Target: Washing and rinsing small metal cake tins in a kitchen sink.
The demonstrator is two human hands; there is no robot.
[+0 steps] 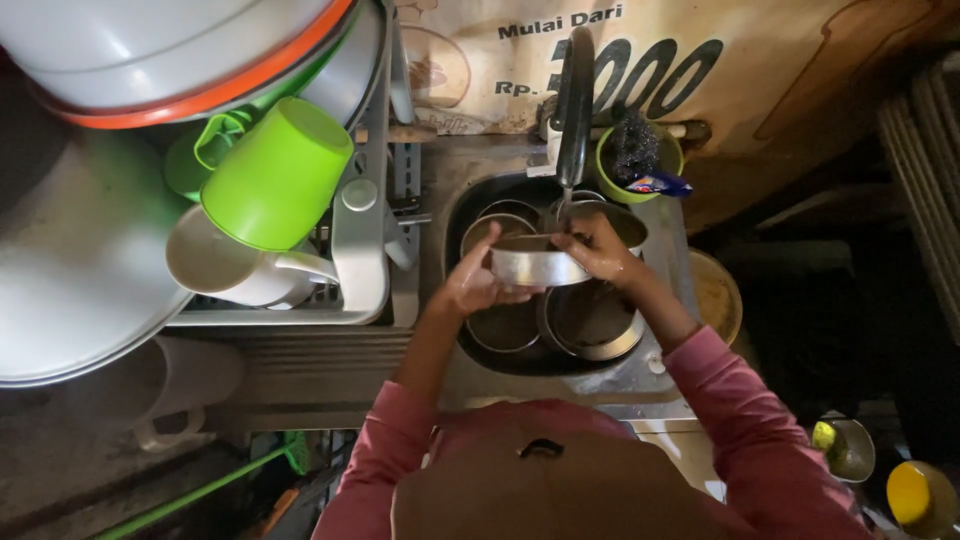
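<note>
Over the sink, beneath the tap:
- Sink (660, 375): steel basin holding several round metal tins.
- Green cup (275, 175): upturned on the drying rack, left of the basin.
- Round tin (528, 265): shallow, shiny, straight-walled, held level under the black tap (575, 105).
- Left hand (470, 285): fingers closed on the tin's left wall.
- Right hand (600, 250): gripping the tin's right rim.

both hands (470, 283) (598, 250) holding round metal tin (538, 266) under tap (574, 105), over sink (455, 215) of tins

Green cup (276, 175) and white mug (235, 267) on rack (362, 262)
</note>
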